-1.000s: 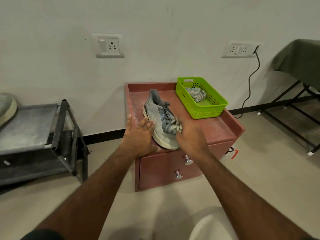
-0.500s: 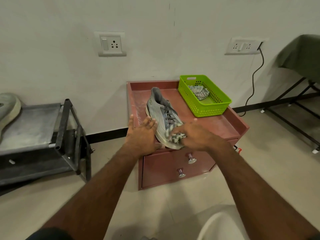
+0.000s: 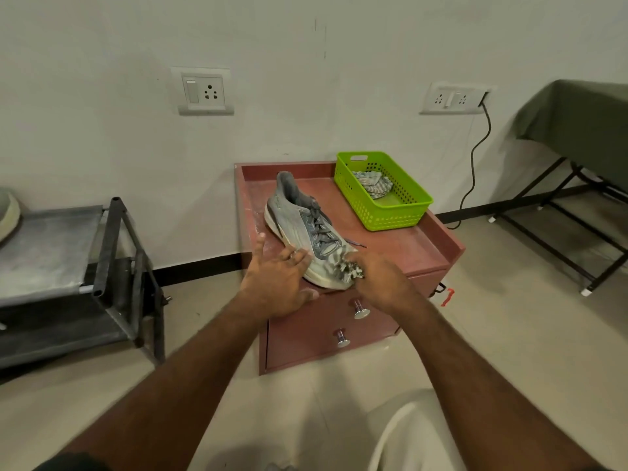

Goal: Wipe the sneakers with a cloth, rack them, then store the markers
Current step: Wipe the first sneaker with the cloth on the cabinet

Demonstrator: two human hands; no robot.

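Note:
A grey sneaker [image 3: 299,219] lies on top of the reddish drawer cabinet [image 3: 407,246], toe pointing toward me. My left hand [image 3: 277,283] rests against the sneaker's left side near the toe with straight fingers. My right hand [image 3: 377,280] grips a bunched striped cloth [image 3: 350,268] and presses it on the toe. A second sneaker [image 3: 8,215] shows partly at the far left edge on the rack. No markers are visible.
A green plastic basket [image 3: 394,212] with another cloth [image 3: 372,183] in it stands on the cabinet's back right. A dark metal shoe rack [image 3: 112,266] stands to the left. A covered folding table [image 3: 577,130] is at the right, and a cable [image 3: 475,158] hangs from a wall socket.
My right hand has drawn the cloth from the laces down to the toe of the sneaker. My left hand stays against the shoe's side.

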